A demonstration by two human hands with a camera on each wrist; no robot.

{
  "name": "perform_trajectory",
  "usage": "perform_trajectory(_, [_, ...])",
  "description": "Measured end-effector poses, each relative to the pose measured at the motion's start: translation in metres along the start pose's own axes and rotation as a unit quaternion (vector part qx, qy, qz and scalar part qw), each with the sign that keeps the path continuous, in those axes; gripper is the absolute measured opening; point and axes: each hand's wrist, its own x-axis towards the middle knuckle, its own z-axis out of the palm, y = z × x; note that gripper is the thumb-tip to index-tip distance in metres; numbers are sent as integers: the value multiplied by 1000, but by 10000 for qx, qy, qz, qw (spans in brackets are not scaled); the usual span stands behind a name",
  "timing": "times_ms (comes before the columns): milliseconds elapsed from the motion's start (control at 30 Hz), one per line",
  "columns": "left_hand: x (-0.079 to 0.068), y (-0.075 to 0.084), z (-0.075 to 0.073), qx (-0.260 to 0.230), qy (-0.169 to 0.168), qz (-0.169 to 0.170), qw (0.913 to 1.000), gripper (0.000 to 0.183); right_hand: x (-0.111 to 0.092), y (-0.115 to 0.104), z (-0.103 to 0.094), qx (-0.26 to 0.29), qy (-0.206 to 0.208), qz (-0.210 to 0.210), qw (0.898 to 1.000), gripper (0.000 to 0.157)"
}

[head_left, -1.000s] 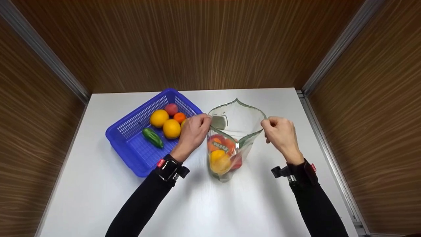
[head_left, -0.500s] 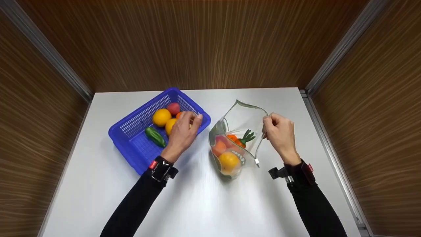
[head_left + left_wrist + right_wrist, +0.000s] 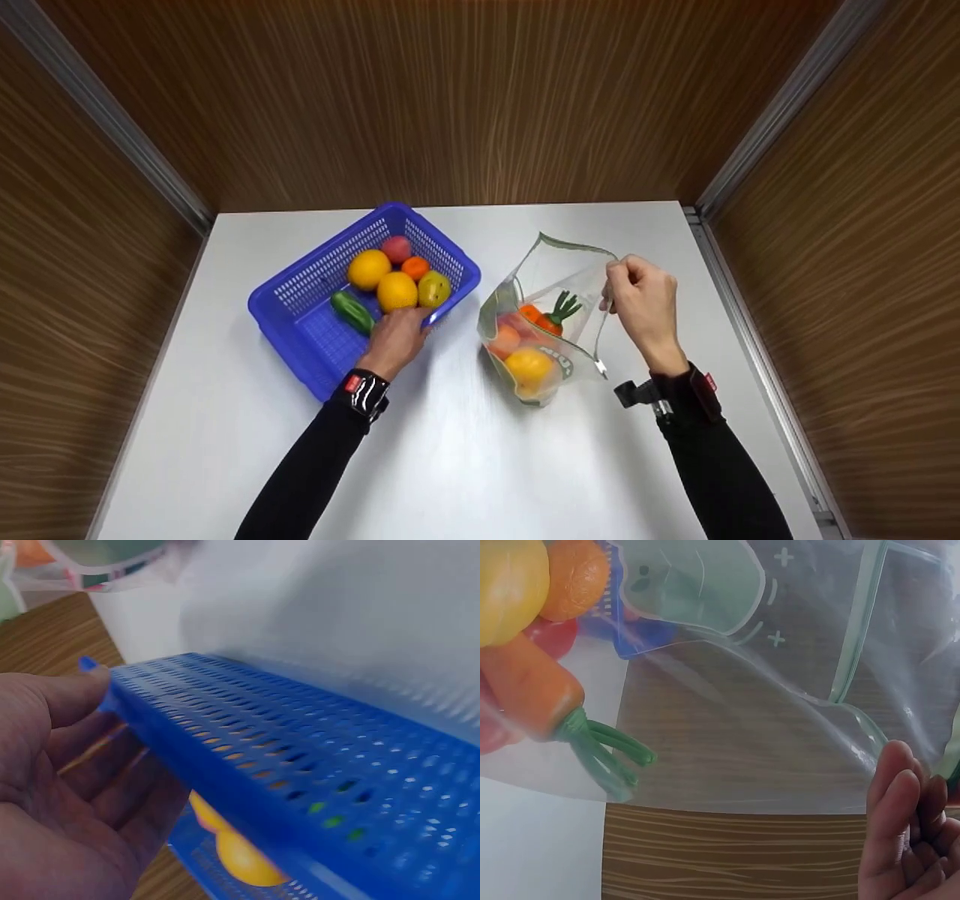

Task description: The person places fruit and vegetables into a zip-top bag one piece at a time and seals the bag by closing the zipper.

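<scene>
My left hand (image 3: 396, 341) grips the near side of the blue plastic basket (image 3: 322, 341), thumb on the outside and fingers over the rim (image 3: 150, 724). Right beyond it in the basket lie an orange (image 3: 397, 291) and a yellow-green pear (image 3: 433, 289). My right hand (image 3: 641, 311) pinches the upper right edge of a clear zip bag (image 3: 491, 311) with green trim, whose mouth stands open. Inside the bag are a carrot (image 3: 536, 690) with a green top, a yellow round fruit (image 3: 531, 371), an orange fruit (image 3: 577, 577) and something red.
The basket also holds a second orange (image 3: 368, 270), a small orange piece (image 3: 415, 268), a red fruit (image 3: 397, 249) and a dark green pepper-like vegetable (image 3: 352, 311). Wood-grain panels (image 3: 450, 105) enclose the white table (image 3: 465, 480) at the back and sides.
My left hand has let go of the bag's left edge, passed over the fruit and come down onto the basket's near rim. The bag's left side has sagged; my right hand keeps its hold.
</scene>
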Motion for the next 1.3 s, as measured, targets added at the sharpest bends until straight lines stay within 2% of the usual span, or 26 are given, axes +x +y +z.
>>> perform_trajectory(100, [-3, -4, 0, 50, -68, -40, 10000, 15, 0, -1, -2, -28, 64, 52, 10000, 33])
perform_trajectory(400, [-25, -10, -14, -222, -529, -27, 9984, 22, 1, -10, -5, -34, 192, 199, 9996, 32])
perform_trajectory(600, [-41, -10, -21, -492, -734, 111, 9960, 25, -5, -35, -10, -37, 299, 123, 9995, 31])
perform_trajectory(767, [-54, -8, -24, -560, -885, 335, 9939, 24, -8, -37, -15, 7, 292, 162, 9994, 32])
perform_trajectory(833, [-59, -7, -26, -631, -1004, 392, 9922, 25, -8, -36, -17, 40, 313, 158, 9994, 33])
perform_trajectory(933, [-64, -7, -30, -922, -1370, 365, 9856, 26, -9, -35, -17, 92, 327, 134, 9993, 34])
perform_trajectory(1000, [-64, -8, -33, -1154, -1646, 250, 9793, 26, -9, -35, -16, 126, 322, 133, 9993, 34])
perform_trajectory(1100, [-60, -10, -37, -1315, -1850, -6, 9739, 27, -9, -35, -15, 79, 296, 135, 9994, 34])
perform_trajectory(1200, [-49, -13, -41, -1319, -1655, -340, 9768, 30, -9, -35, -15, -3, 280, 139, 9995, 33])
perform_trajectory(1300, [-34, -17, -44, -1197, -1216, -519, 9840, 35, -10, -35, -15, -19, 304, 151, 9994, 32])
